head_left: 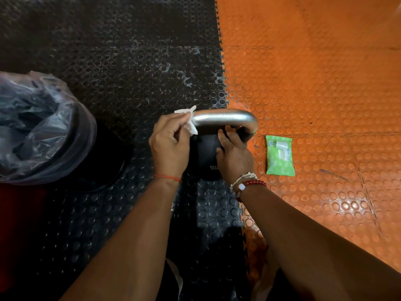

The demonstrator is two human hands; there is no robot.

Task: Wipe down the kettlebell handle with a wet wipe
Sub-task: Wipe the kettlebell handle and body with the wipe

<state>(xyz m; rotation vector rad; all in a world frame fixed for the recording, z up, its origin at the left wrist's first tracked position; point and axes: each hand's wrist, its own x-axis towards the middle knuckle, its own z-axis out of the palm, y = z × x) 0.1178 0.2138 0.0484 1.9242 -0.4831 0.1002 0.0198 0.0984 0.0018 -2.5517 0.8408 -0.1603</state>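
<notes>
Head view, looking down. A black round-bodied kettlebell (204, 157) with a brushed silver metal handle (225, 118) stands on the black studded rubber floor mat (130, 61), just beside its seam with the orange studded rubber floor mat (314, 83). The left hand (169, 146) pinches a crumpled white wet wipe (188, 121) between curled fingers and thumb and holds it against the left end of the handle. The right hand (235, 153) rests on the right of the kettlebell's body, fingers fairly straight and reaching up under the handle's right bend; it grips nothing. A flat green wet-wipe pack (280, 156) lies on the orange mat, near the kettlebell's right side. A black bin (43, 131) lined with a clear plastic bag stands to the left. A thin red thread (167, 177) circles the left wrist; red and white bead bracelets (251, 184) circle the right.
</notes>
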